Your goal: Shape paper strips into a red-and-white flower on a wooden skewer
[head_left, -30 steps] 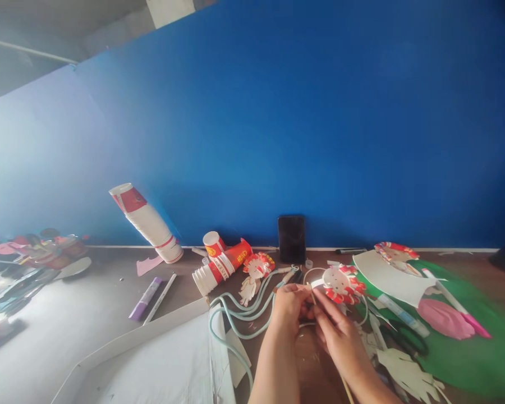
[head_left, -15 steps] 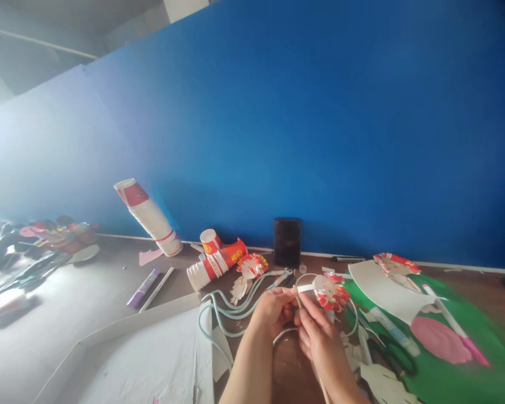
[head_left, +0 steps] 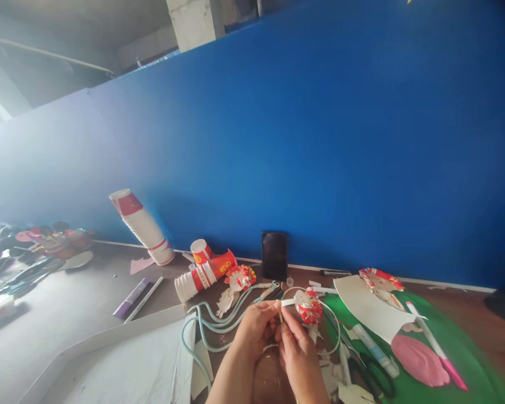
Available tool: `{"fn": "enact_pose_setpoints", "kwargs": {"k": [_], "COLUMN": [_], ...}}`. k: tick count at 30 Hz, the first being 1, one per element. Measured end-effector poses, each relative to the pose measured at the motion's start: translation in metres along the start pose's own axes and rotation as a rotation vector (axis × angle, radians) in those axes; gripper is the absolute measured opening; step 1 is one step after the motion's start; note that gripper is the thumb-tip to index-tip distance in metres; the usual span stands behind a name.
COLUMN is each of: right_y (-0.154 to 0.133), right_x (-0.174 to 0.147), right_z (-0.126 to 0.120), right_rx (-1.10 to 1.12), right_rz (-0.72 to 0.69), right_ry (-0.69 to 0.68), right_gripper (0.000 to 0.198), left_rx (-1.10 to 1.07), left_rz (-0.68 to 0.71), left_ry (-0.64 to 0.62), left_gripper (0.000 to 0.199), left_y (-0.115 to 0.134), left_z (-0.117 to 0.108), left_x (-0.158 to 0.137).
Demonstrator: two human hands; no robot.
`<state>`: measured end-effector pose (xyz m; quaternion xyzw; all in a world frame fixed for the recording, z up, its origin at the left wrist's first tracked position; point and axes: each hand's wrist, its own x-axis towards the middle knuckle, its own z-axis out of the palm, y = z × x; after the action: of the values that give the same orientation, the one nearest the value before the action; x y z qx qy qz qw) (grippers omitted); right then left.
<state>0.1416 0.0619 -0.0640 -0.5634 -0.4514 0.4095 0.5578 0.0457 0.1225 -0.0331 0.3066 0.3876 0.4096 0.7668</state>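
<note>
My left hand (head_left: 255,331) and my right hand (head_left: 297,348) meet at the front of the table. Between their fingertips is a thin wooden stick (head_left: 281,315). My left thumb and fingers pinch the end of a white paper strip (head_left: 288,302) at the top of the stick. My right fingers are closed around the stick, with the index finger against the strip. The strip leads to a round cut-out with red and white ruffled paper (head_left: 308,307), just beyond my fingers. A white loop of cord (head_left: 337,336) curves around it. My palms hide the lower stick.
Pale blue cords (head_left: 202,325) lie left of my hands beside a white tray (head_left: 122,348). Paper cups (head_left: 206,275) and a black phone-like device (head_left: 274,255) stand behind. Scissors (head_left: 376,373), a glue tube (head_left: 374,350) and a pink marker (head_left: 437,348) lie right, over green paper (head_left: 467,336).
The view has tilted up and shifted, so the table things sit lower and more to the left. My hands stay together on the stick and paper strip.
</note>
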Motion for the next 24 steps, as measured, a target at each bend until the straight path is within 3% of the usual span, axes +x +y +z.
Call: {"fn": "enact_pose_setpoints", "kwargs": {"k": [3, 7, 15, 24], "right_y": [-0.006, -0.015, -0.012, -0.008], "right_x": [0.003, 0.004, 0.002, 0.001], "right_z": [-0.002, -0.002, 0.0, -0.001], "right_rx": [-0.095, -0.149, -0.245, -0.241], "right_rz": [0.042, -0.038, -0.114, -0.128], "right_ry": [0.017, -0.014, 0.023, 0.083], "right_gripper": [0.049, 0.049, 0.052, 0.051], "left_rx": [-0.003, -0.036, -0.078, 0.034], "left_rz": [0.03, 0.01, 0.001, 0.048], "left_ry": [-0.031, -0.047, 0.041, 0.077], "left_gripper": [0.045, 0.041, 0.034, 0.043], "left_y": [-0.002, 0.0, 0.005, 0.0], "left_z": [0.0, -0.001, 0.002, 0.004], "left_x": [0.001, 0.002, 0.003, 0.006]}}
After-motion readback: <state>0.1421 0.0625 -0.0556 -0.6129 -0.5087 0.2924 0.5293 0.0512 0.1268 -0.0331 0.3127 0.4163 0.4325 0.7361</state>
